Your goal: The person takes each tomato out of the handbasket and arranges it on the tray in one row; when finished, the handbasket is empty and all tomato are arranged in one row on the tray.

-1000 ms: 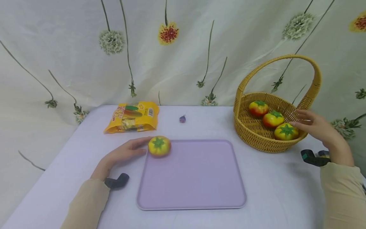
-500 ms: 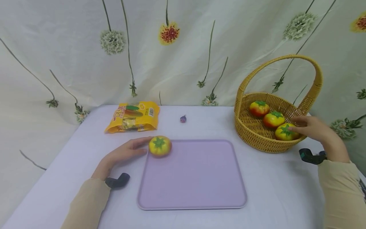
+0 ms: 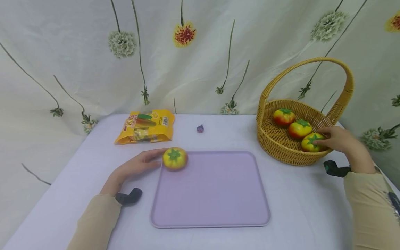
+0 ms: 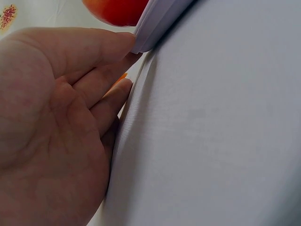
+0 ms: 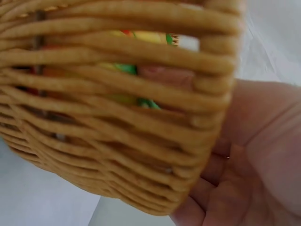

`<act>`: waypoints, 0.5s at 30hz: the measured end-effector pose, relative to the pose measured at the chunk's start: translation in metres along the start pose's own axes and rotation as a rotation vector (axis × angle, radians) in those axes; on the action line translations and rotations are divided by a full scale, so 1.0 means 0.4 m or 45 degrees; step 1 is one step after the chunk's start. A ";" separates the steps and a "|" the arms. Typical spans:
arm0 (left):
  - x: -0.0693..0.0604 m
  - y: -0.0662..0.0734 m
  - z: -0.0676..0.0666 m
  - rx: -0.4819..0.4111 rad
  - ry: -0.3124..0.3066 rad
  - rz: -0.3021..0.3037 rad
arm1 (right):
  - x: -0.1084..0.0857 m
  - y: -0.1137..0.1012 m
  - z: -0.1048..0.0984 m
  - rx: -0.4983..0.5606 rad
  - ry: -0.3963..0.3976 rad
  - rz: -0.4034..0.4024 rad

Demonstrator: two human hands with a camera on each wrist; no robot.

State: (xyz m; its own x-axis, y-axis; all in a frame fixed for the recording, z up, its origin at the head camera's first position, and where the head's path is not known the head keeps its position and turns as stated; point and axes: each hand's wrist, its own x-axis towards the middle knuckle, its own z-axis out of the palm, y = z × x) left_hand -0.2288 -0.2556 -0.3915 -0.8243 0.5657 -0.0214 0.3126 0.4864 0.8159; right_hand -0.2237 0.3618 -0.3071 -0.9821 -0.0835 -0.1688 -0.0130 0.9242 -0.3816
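Observation:
My left hand (image 3: 134,169) lies relaxed at the far left corner of the lilac tray (image 3: 210,194), beside a yellow-red tomato-like fruit (image 3: 175,158). In the left wrist view the left hand (image 4: 66,108) has its thumb tip at the tray's edge, with the red fruit (image 4: 117,10) just beyond. Over the right rim of the wicker basket (image 3: 281,152) reaches my right hand (image 3: 343,140), its thumb and forefinger round the nearest fruit (image 3: 309,144). The basket's weave (image 5: 108,141) partly hides that grip from the right wrist camera; the palm of the right hand (image 5: 258,155) shows outside.
Two more fruits, one farther back (image 3: 283,117) and one in the middle (image 3: 299,129), lie in the basket, under its tall handle (image 3: 312,60). A yellow snack bag (image 3: 145,126) and a small purple item (image 3: 200,128) lie behind the tray. A floral cloth hangs behind.
My right hand has moved left and inward over the basket rim, and its fingers have closed in on the nearest fruit. My left hand has stayed beside the fruit on the tray.

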 end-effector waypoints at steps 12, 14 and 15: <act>0.000 0.003 -0.001 0.003 0.001 -0.017 | 0.007 -0.018 0.018 -0.044 0.039 -0.014; 0.000 0.002 -0.001 0.007 0.001 -0.018 | 0.008 -0.019 0.024 -0.034 0.037 -0.023; 0.000 0.002 -0.001 0.009 0.001 -0.015 | 0.009 -0.018 0.027 -0.025 0.031 -0.025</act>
State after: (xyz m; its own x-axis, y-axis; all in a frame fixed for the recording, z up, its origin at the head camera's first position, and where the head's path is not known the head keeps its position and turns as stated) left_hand -0.2289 -0.2553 -0.3907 -0.8284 0.5593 -0.0301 0.3063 0.4975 0.8116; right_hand -0.2250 0.3507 -0.3145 -0.9859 -0.0927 -0.1393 -0.0357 0.9298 -0.3663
